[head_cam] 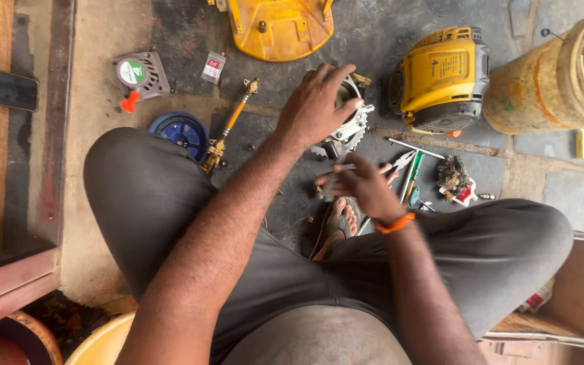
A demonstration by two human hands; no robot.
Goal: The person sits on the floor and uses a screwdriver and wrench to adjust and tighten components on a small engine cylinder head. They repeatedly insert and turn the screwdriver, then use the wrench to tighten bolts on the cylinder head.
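I sit on the floor with my knees apart. My left hand rests on top of a silver metal engine part with fins, fingers curled over it and gripping it. My right hand, with an orange band at the wrist, is closed around a small pale object just below that part; the blur hides what it is. My sandalled foot lies under the right hand.
A yellow engine housing sits at right beside a stained bucket. Pliers and screwdrivers lie by it. A yellow cover, brass lance, blue round lid, grey starter cover and open box surround me.
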